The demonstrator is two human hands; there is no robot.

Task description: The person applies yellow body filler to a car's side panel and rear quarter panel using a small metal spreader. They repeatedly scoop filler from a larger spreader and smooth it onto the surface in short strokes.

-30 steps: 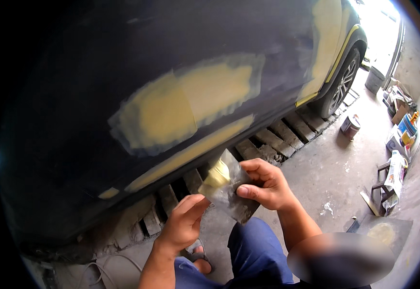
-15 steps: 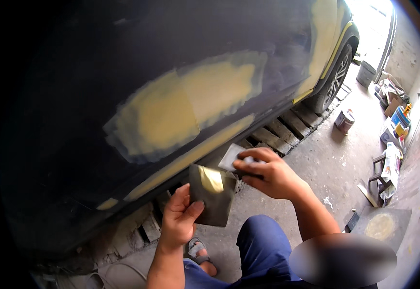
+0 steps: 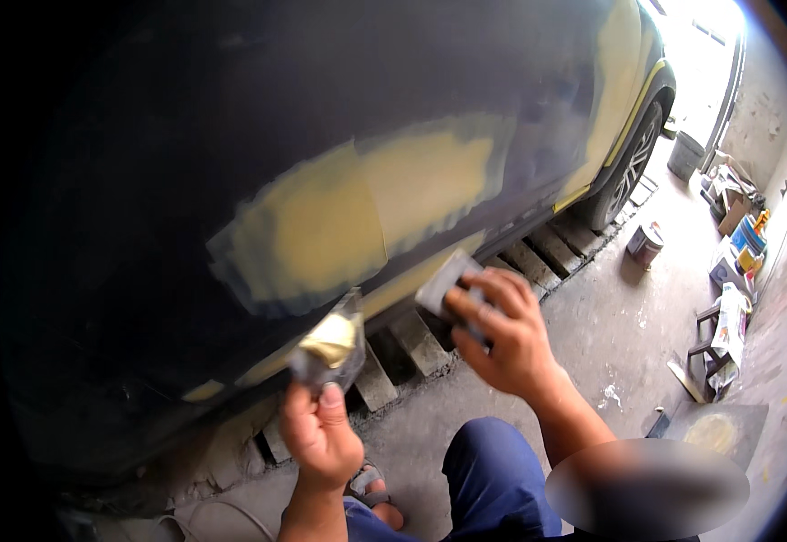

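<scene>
My left hand [image 3: 321,438] pinches the lower edge of a thin dark plate [image 3: 350,369], which is tilted and blurred. On the plate sits a lump of pale yellow putty [image 3: 328,343]. A flat grey spreader [image 3: 441,282] is gripped in my right hand [image 3: 509,339], to the right of the plate and apart from it. Beyond both hands is a dark car side panel [image 3: 258,99]. It bears a broad yellow filler patch [image 3: 321,239], and a yellow strip [image 3: 420,275] runs along its lower edge behind the spreader.
Slats [image 3: 420,343] cover a floor gap beneath the car. A wheel [image 3: 628,172] stands at far right, with a paint can [image 3: 644,244] and a dark bucket [image 3: 685,155] nearby. Along the right wall are a small stool [image 3: 706,348] and a putty-smeared board [image 3: 714,434].
The plate has turned from nearly face-on to a steep tilt and shifted left. My right hand with the spreader has moved slightly right, widening the space between the two.
</scene>
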